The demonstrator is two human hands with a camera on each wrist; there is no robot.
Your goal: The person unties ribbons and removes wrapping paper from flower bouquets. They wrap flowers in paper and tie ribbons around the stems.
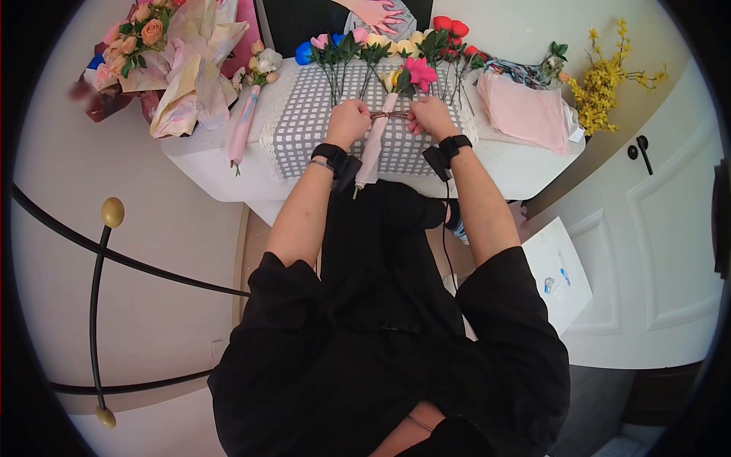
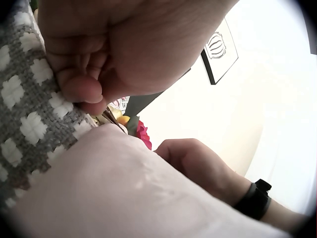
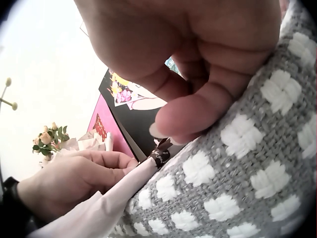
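Note:
A small bouquet wrapped in pale pink paper (image 1: 371, 150) lies on the grey-and-white checked cloth (image 1: 301, 122) in the head view. Out of its top come a bright pink flower (image 1: 419, 74) and a yellow one (image 1: 391, 79); green stem ends poke out below. A dark brown ribbon (image 3: 162, 153) with light print goes round the wrap's neck. My left hand (image 1: 349, 123) pinches the ribbon on the left side. On the other side, my right hand (image 1: 429, 119) pinches it between thumb and fingers. The ribbon stretches between both hands across the paper.
Loose artificial flowers (image 1: 373, 50) line the table's back. A pink-wrapped bouquet (image 1: 244, 122) lies left, beside a large bouquet (image 1: 145, 38). Pink paper sheets (image 1: 521, 110) and yellow blossom sprays (image 1: 605, 91) are at the right. A white box (image 1: 560, 274) stands below.

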